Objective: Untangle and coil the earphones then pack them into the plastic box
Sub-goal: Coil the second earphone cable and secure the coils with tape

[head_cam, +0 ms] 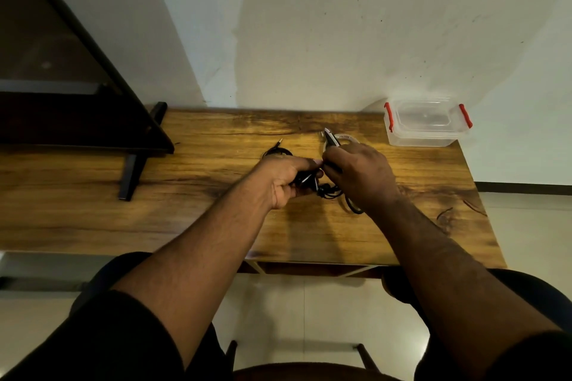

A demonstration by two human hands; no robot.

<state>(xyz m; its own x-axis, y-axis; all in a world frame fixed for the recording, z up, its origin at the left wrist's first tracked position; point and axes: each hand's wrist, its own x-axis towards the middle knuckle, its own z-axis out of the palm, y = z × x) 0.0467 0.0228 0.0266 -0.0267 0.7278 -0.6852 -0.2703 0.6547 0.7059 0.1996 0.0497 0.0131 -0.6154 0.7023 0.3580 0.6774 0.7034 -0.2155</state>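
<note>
Black earphones lie tangled at the middle of the wooden table. My left hand grips a bunch of the black cable. My right hand pinches another part of the tangle, with a dark and white piece sticking up past its fingers. A loop of cable hangs out under my right wrist. The jack plug end lies on the table behind my left hand. The clear plastic box with red clips stands at the table's back right corner, its lid on.
A dark monitor or stand with black legs fills the back left of the table. The wall runs right behind the table. My knees and a chair sit below the front edge.
</note>
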